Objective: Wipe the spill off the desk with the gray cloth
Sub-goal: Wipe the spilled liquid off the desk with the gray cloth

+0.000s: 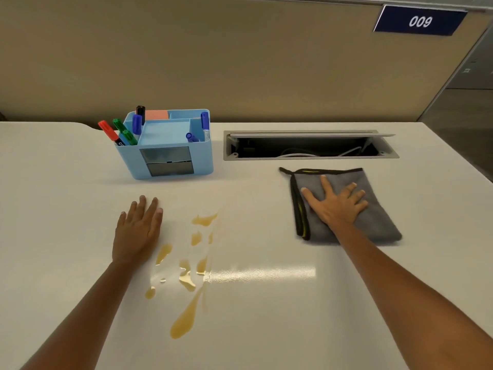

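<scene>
An amber spill [186, 273] lies in several puddles and streaks across the middle of the white desk [266, 303]. A folded gray cloth [378, 222] with a black and yellow trim lies flat at the right. My right hand [337, 204] rests palm down on the cloth with fingers spread, not gripping it. My left hand [137, 231] lies flat on the desk just left of the spill, fingers together, holding nothing.
A light blue desk organizer [170, 158] with several markers stands behind the spill. An open cable hatch [309, 148] with wires inside sits in the desk behind the cloth. A beige partition rises at the back, with a blue sign reading 009 [420, 21].
</scene>
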